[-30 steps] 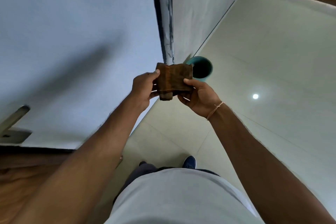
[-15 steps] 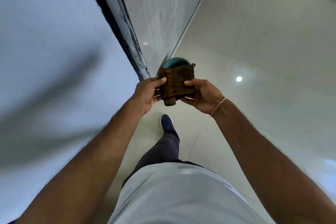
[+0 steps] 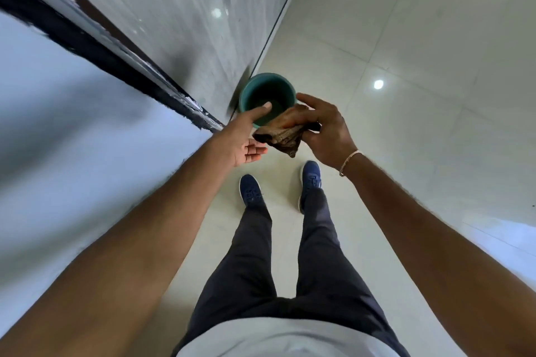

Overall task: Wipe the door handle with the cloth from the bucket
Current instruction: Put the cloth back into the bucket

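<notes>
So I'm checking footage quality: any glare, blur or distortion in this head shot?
Head view: wide-angle bending of the door frame; lamp glare spots on the floor and wall; wall smeared by motion blur; cloth, bucket and both hands fairly sharp.

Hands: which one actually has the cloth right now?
The right hand, the one with the wrist band, grips the brown cloth above the teal bucket. The left hand is open, palm showing, off the cloth.

Glossy pale floor tiles (image 3: 420,46) are reflecting round ceiling lights. A grey marbled wall (image 3: 185,9) is meeting them, edged by a dark, paint-flecked door frame (image 3: 95,46).
</notes>
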